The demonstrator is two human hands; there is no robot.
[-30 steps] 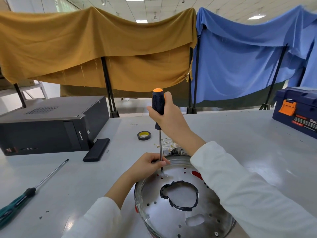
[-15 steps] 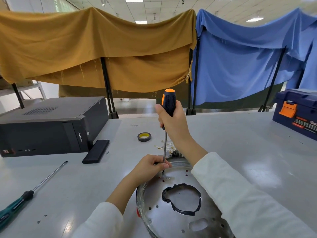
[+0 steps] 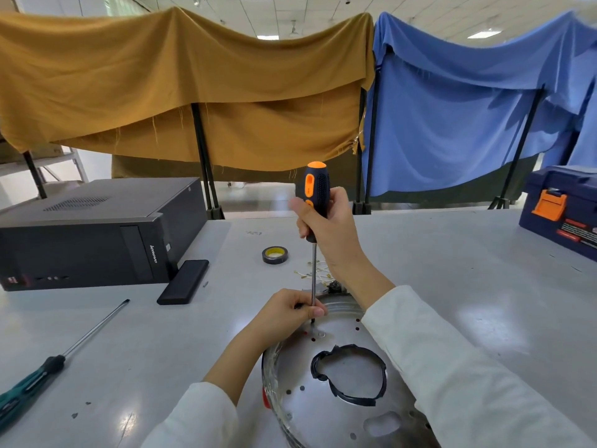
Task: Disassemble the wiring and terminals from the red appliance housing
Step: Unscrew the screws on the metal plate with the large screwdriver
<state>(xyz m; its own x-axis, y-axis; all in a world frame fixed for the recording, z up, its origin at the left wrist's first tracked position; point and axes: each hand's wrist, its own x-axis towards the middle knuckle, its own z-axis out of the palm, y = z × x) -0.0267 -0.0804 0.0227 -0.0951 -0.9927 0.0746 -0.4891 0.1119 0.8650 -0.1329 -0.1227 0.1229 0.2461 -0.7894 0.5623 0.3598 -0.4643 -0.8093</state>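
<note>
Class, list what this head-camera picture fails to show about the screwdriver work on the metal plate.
1. Screwdriver tip and screw: hidden by the left hand's fingers.
2. Red housing: only a sliver shows under the metal plate.
3. Plate's near right part: covered by the right sleeve, cut by the bottom edge.
4. Small terminals: too small.
</note>
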